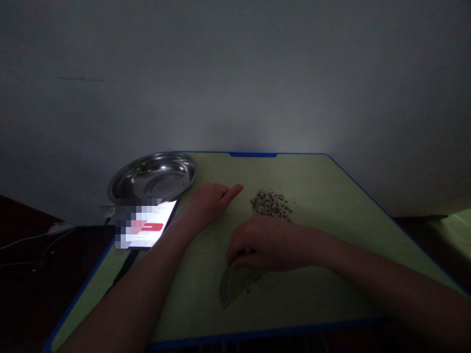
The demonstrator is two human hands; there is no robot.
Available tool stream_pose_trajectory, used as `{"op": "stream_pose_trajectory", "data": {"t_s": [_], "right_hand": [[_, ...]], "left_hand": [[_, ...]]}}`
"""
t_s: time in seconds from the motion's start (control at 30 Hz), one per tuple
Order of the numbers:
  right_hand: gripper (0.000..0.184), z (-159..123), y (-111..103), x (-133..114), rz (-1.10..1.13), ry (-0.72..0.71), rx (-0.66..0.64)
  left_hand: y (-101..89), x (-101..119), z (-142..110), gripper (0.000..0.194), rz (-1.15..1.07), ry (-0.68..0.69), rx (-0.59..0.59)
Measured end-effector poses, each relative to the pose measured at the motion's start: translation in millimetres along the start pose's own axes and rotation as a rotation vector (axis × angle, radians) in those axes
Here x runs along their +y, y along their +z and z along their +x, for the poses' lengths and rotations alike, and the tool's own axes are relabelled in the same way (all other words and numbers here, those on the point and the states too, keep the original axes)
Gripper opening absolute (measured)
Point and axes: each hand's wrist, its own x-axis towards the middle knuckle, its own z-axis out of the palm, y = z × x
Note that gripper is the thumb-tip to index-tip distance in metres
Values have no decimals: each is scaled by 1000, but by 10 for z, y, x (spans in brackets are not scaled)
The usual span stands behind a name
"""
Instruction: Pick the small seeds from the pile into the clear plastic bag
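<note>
My right hand is over a clear shallow dish, its fingertips pinched together. What they hold, if anything, is hidden, and the hand covers the far part of the dish. A few small dark bits show at the dish. Just beyond that hand lies a loose pile of pale grains mixed with small dark beans. To the left of the pile, my left hand rests on the table with its fingers curled in and its thumb stretched out to the right. Nothing shows in it.
A wide steel bowl stands at the table's far left corner. Nearer, beside my left forearm, lies a phone with a lit screen, partly blurred out. The pale green table has a blue edge and stands against a grey wall. White cables hang at left.
</note>
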Motion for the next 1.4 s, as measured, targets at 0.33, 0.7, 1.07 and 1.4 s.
{"op": "stream_pose_trajectory", "data": {"t_s": [0.33,0.7,1.07,1.4], "right_hand": [[18,-95,27,13,76,-12,32],[18,-687,-301,486,168,326,133],[14,-915,-215,691,214,384,36],[12,-921,-124,481,154,416,-47]], "left_hand": [[45,-55,27,59,14,4,-39],[57,-51,25,54,12,-12,-71],[58,-31,12,50,-3,-55,-74],[74,-37,9,51,-10,-67,-95]]}}
